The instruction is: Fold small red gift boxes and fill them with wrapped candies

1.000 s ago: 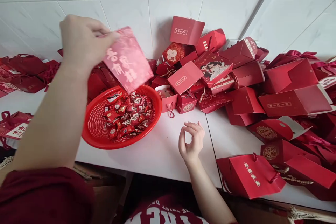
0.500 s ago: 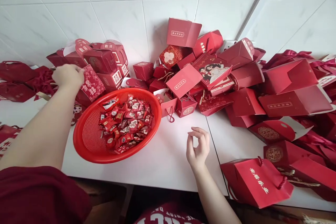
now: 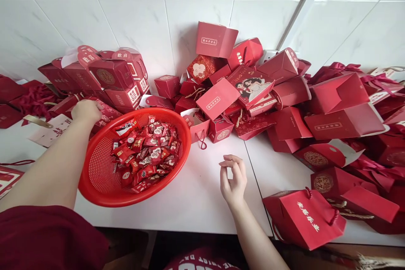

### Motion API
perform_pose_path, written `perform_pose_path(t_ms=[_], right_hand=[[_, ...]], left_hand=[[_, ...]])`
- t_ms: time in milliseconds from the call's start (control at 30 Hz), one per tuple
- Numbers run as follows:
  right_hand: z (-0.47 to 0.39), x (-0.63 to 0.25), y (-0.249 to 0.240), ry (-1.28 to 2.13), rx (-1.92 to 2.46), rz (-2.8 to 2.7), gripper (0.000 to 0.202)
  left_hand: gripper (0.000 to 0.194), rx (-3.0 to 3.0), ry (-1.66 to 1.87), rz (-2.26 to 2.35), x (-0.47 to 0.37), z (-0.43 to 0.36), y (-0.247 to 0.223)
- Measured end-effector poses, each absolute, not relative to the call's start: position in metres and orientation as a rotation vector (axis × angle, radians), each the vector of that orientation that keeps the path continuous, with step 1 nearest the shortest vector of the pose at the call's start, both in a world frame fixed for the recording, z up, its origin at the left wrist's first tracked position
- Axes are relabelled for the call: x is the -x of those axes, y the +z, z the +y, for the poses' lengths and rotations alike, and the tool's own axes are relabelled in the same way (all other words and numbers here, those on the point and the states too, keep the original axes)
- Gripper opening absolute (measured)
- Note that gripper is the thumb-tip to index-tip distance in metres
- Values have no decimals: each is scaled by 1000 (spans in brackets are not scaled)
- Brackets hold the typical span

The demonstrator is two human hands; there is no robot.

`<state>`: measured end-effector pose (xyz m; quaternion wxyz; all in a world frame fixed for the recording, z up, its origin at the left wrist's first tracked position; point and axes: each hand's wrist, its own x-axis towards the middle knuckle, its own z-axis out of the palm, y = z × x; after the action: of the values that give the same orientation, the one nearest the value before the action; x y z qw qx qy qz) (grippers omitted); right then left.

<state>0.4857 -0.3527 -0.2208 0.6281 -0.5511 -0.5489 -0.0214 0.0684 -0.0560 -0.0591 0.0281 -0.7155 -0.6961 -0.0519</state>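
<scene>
Now L hand is reaching to patterned red box, lying behind red basket w/ wrapped candies; grip's hidden, can't tell. R hand is curling ring-like over white table, tips' contact unclear.

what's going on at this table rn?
The left hand is at a patterned red box, just behind the red basket of wrapped candies; its fingertips are partly hidden. The right hand is empty, fingers curled, over the white table. More red boxes are heaped along the tiled wall.
</scene>
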Motion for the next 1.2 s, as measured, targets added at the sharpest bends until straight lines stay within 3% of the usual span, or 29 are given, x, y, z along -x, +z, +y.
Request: perform_pose_path(t_ms=[200, 333, 500, 633, 833, 1033, 1200], right_hand=[[-369, -510, -193, 2, 1462, -1368, 16], [-422, -559, -161, -50, 1807, -1748, 39], [-469, -617, -156, -210, 2345, -1230, 52], [-478, -643, -176, 102, 2624, -1021, 58], [-467, -629, -184, 272, 2328, -1283, 62], [-424, -587, -177, 297, 2098, -1513, 41], [-388, -560, -184, 343, 1692, -1650, 38]], left_hand=[[54, 2197, -109, -2064, -120, -69, -33], [46, 2450, -200, -1691, -198, -103, -7], [37, 2973, -139, -1334, -293, -166, 5], [34, 3125, 130, -1185, -327, -207, -2], [37, 3247, 85, -1261, -326, -236, -17], [38, 3288, 65, -1163, -333, -276, -8], [31, 3428, -298, -1015, -360, -307, -15]])
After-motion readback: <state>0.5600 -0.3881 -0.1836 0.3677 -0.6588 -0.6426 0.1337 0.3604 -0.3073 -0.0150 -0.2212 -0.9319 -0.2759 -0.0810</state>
